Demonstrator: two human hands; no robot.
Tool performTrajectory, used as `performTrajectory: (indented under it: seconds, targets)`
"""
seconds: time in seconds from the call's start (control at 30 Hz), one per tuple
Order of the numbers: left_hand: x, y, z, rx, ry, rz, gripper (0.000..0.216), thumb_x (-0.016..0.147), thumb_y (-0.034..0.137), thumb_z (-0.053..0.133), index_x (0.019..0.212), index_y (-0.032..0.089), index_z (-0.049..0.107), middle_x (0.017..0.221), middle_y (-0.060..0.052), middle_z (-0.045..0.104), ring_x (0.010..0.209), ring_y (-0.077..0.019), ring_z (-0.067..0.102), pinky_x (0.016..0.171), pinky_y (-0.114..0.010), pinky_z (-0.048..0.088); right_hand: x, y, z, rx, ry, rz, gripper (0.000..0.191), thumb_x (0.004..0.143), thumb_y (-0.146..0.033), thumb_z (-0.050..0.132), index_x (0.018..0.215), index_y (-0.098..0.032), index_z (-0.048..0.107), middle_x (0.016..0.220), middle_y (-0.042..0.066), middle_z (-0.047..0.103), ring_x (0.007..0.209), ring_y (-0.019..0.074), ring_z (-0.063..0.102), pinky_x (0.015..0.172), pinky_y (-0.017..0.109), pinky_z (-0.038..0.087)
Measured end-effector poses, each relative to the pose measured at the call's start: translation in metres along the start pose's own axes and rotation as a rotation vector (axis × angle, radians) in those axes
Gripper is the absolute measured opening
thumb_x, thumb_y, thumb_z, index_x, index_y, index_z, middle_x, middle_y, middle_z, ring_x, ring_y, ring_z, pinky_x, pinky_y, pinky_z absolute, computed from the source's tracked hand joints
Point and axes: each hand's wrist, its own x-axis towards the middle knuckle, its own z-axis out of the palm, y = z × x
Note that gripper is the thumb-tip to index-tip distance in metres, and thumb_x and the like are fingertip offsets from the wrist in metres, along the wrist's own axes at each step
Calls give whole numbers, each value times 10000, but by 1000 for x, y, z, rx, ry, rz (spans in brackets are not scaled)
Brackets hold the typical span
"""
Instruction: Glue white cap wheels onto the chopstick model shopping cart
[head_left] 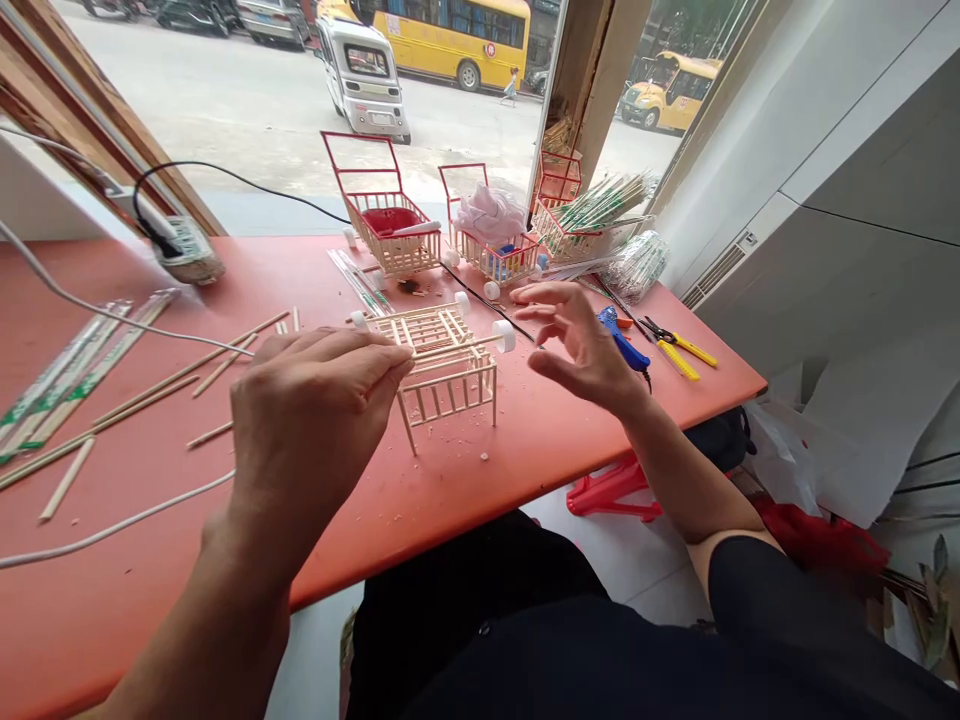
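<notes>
A small wooden stick cart (450, 365) stands upside down on the table, its barred side facing me. White wheels (505, 336) show at three of its corners. My left hand (319, 405) is closed in a pinch at the left end of the near axle stick (450, 351); the fingers hide that corner, so whether a wheel is there I cannot tell. To the right of the cart, my right hand (577, 345) hangs above the table, fingers curved and apart, holding nothing. Just beyond it lies a blue glue gun (624, 340).
Carts with red handles, one a red-lined cart (391, 222), stand along the window. Yellow-handled pliers (679, 350) lie at the right. Loose sticks (150, 400) and wrapped chopsticks (75, 375) cover the left side. A white cable (112, 540) crosses the red table (360, 540).
</notes>
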Motion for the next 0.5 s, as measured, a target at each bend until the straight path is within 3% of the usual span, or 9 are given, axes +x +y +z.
performTrajectory:
  seconds: [0.1, 0.23, 0.5]
  targets:
    - [1, 0, 0, 3, 9, 20, 240, 1111, 169, 693, 918, 239, 817, 971, -25, 899, 910, -265, 862, 818, -389, 554, 14, 14, 9, 95, -135, 16, 655, 954, -651, 910, 1447, -329, 625, 1491, 87, 684, 1287, 242, 717, 950, 330, 584]
    - [2, 1, -1, 18, 16, 46, 245, 1115, 166, 681, 913, 231, 804, 944, -26, 889, 882, -266, 853, 805, -391, 552, 21, 27, 14, 176, -143, 13, 491, 992, -574, 894, 1321, -268, 698, 1186, 23, 705, 1003, 157, 681, 905, 291, 555]
    - [2, 1, -2, 31, 12, 63, 216, 1097, 136, 697, 936, 190, 830, 948, -67, 891, 889, -300, 864, 787, -416, 566, 27, 26, 17, 165, -113, 67, 563, 914, -694, 918, 1206, -243, 751, 1060, 0, 683, 903, 151, 601, 857, 302, 507]
